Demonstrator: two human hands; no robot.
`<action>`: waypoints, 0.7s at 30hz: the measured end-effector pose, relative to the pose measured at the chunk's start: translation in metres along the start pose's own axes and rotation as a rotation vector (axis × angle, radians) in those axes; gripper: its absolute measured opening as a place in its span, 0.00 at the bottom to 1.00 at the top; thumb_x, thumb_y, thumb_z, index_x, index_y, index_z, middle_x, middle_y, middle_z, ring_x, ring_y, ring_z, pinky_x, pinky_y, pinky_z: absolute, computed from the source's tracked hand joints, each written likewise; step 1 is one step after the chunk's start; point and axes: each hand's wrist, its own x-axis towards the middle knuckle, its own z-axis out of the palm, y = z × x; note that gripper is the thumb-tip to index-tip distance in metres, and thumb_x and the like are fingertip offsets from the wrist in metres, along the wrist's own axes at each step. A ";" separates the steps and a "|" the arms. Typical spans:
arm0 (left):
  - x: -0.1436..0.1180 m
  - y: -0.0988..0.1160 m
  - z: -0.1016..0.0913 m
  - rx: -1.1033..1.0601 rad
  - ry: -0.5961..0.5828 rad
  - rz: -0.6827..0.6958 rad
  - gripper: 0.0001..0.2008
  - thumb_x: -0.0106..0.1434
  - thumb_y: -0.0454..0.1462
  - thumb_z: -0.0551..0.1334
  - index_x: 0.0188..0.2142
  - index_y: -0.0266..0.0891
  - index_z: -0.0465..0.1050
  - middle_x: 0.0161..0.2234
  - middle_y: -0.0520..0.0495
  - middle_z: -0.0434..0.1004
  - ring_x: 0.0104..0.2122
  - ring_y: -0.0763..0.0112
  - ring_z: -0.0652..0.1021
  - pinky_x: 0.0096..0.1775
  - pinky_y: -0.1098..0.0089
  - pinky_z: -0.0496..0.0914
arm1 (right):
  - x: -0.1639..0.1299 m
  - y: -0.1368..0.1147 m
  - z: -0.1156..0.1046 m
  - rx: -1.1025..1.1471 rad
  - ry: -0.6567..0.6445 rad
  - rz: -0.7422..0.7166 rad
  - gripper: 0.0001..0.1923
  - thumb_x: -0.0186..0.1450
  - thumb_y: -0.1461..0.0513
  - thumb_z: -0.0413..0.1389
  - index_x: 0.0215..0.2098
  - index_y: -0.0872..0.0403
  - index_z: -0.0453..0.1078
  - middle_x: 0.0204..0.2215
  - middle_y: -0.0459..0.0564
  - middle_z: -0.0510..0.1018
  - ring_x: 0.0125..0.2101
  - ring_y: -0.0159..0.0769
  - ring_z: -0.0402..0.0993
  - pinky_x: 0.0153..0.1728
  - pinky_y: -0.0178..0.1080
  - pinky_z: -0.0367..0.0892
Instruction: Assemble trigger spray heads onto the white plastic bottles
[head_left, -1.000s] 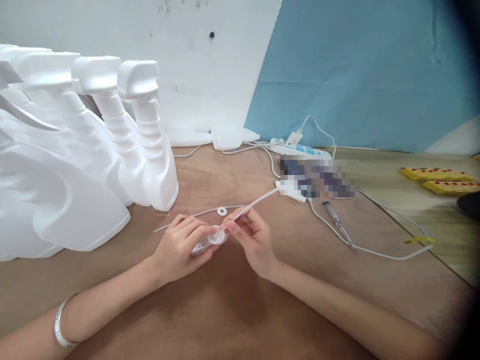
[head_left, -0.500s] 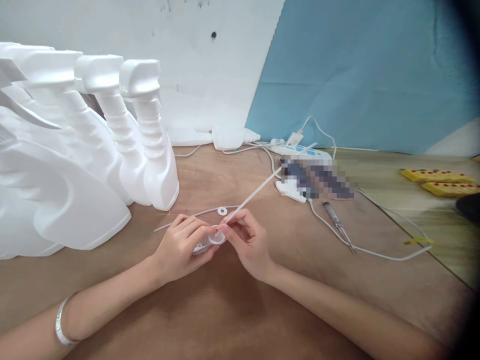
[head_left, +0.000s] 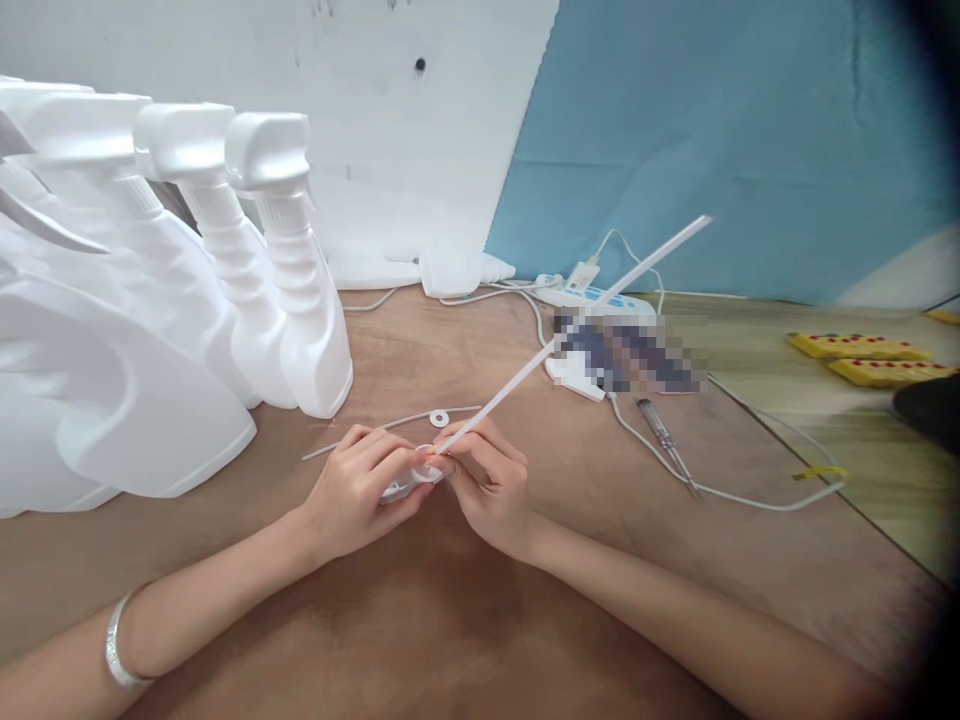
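My left hand [head_left: 367, 485] is closed around a translucent white plastic spray head [head_left: 405, 488], whose round opening faces my right hand. My right hand [head_left: 491, 485] pinches the near end of a long white dip tube [head_left: 517, 380] at that opening. From there the tube slants up and to the right, its far end free in front of the blue cloth. Fingers hide how far the end goes into the opening. Just beyond my hands a white washer [head_left: 439, 419] lies on the table, touching or close to another thin tube [head_left: 390, 425].
White spray bottles [head_left: 315, 330] stand crowded at the left. Behind the hands are a power strip [head_left: 637, 305], cables and a blurred-out object [head_left: 630, 355]. A screwdriver [head_left: 666, 445] lies at the right, with yellow pieces [head_left: 862, 347] on a lower surface beyond the table edge.
The dip tube's far end has risen up and to the right, and more of its length shows. Both hands keep their grip near the spray head's opening. The view has shifted slightly.
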 end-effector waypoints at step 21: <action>-0.003 -0.001 0.001 0.014 -0.003 0.018 0.04 0.57 0.35 0.59 0.33 0.38 0.65 0.30 0.49 0.75 0.30 0.70 0.73 0.34 0.68 0.62 | 0.008 0.022 -0.006 0.286 -0.129 0.211 0.16 0.64 0.52 0.46 0.46 0.51 0.63 0.46 0.53 0.66 0.39 0.35 0.70 0.42 0.42 0.67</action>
